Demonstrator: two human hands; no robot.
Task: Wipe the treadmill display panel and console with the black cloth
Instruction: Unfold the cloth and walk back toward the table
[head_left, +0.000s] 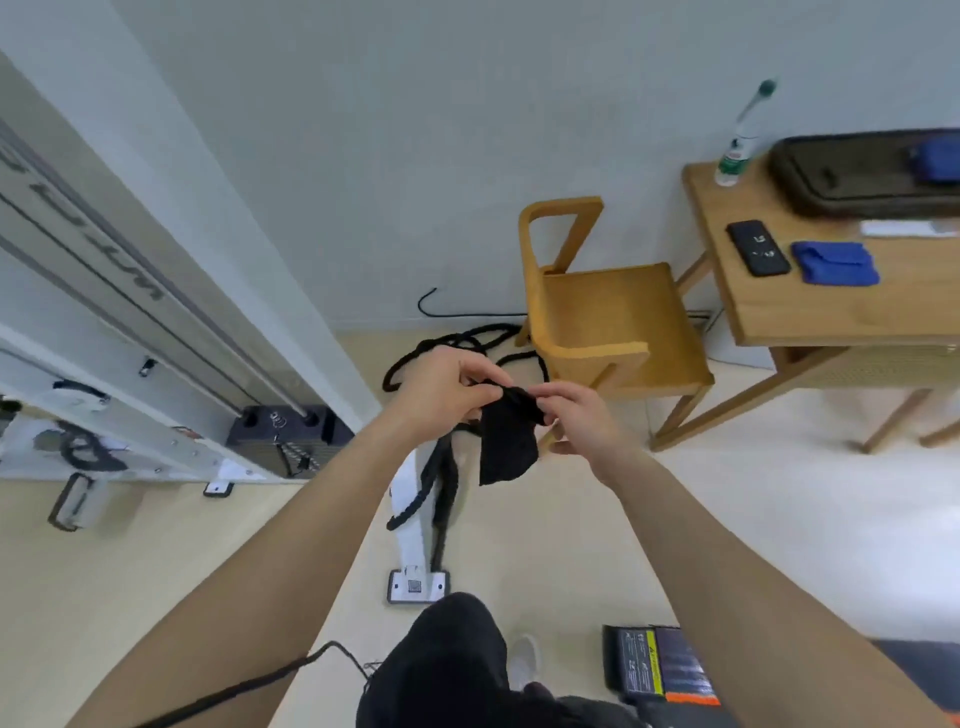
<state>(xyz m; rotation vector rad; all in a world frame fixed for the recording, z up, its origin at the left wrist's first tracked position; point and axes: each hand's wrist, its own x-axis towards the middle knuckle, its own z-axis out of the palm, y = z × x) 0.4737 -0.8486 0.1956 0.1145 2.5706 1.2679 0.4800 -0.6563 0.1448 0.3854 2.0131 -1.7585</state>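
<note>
Item: small limp black fabric cloth (506, 439), hanging mid-air betw. both hands, above the floor; I'm seeing left hand (445, 392) and right hand (574, 422) pinching its top edge w/ fingertips closed. Treadmill console isn't showing. Risk, imo: pinch is light, so cloth could be slipping free while unfolding.

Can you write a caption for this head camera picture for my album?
Both hands, left hand and right hand, pinch a black cloth in midair near a wooden chair.
</note>
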